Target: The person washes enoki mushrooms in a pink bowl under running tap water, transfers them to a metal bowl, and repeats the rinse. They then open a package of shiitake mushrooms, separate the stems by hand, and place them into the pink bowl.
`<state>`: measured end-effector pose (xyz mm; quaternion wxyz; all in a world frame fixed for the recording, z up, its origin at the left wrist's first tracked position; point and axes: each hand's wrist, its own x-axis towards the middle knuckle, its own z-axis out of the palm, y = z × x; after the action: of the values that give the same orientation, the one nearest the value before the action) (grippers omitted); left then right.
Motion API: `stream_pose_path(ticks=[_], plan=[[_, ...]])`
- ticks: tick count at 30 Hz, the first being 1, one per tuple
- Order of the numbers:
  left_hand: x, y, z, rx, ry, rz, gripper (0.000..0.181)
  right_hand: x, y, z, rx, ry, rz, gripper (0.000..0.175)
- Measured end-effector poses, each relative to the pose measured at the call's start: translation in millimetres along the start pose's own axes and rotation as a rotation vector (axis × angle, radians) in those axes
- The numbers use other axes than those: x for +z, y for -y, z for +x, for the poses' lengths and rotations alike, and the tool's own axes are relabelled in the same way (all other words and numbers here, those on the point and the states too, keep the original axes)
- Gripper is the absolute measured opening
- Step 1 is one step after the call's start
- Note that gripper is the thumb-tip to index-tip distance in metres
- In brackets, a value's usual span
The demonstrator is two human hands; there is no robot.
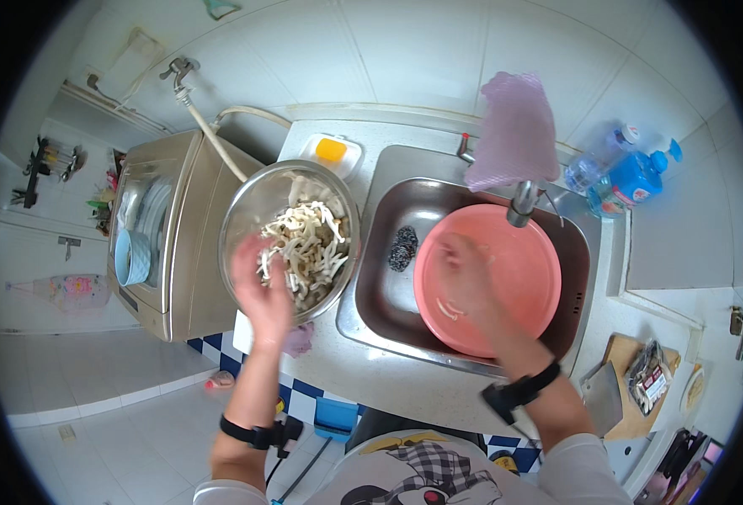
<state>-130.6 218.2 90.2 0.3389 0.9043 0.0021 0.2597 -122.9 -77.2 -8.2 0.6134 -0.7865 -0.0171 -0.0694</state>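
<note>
A stainless steel bowl (pixel 232 214) on the left counter holds a heap of pale strip-like mushrooms (pixel 311 243). My left hand (pixel 264 284) is over the near left part of that bowl, thumb and fingers apart, slightly blurred; it seems to hold nothing. In the steel sink (pixel 374 303) stands a pink plastic basin (pixel 523 290) with water and a few pale mushroom pieces (pixel 450 309). Above the basin's left side is my right hand (pixel 463 265), its fingers curled and motion-blurred. Whether anything is in them cannot be made out.
A faucet (pixel 523 205) reaches over the basin, with a purple mesh cloth (pixel 515 132) behind it. A scouring pad (pixel 403 249) lies in the sink. Bottles (pixel 627 183) stand back right. A cleaver (pixel 602 401) and bagged mushrooms (pixel 649 379) lie around a cutting board (pixel 621 350) at right.
</note>
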Motion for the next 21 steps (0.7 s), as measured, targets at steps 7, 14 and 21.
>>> stream_pose_path(ticks=[7, 14, 21], plan=[[157, -53, -85, -0.200, 0.837, 0.013, 0.069, -117, -112, -20, 0.433, 0.245, -0.808, 0.054], [216, -27, -97, -0.330, 0.859, 0.056, 0.065, -80, -150, 9, 0.032, 0.299, -0.924, 0.056], [211, -41, -112, -0.380, 0.844, 0.003, 0.062, -65, -164, 14, 0.261, 0.585, -0.626, 0.039]])
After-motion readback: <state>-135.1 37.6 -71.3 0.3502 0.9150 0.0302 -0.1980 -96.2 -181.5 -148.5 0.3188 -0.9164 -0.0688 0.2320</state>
